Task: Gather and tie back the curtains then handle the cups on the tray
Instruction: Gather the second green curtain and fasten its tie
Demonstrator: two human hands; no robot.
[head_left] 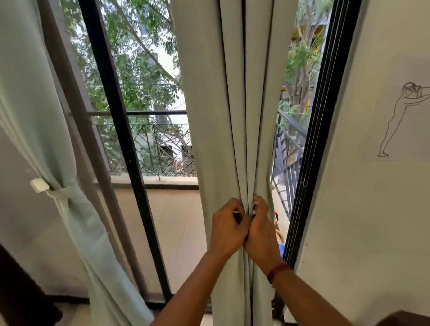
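Left grip [227, 226] & right grip [260, 228] touch, both clamped on folds of the untied curtain [207, 114]; its long axis runs vert. thru them; wall [358, 206] just right, so right grip prob. nearer for tying off

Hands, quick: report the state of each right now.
Left hand: closed, gripping the gathered curtain.
Right hand: closed, gripping the same curtain.

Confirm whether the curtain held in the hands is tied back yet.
No: the left hand and right hand grip the gathered curtain, and no tie wraps it.
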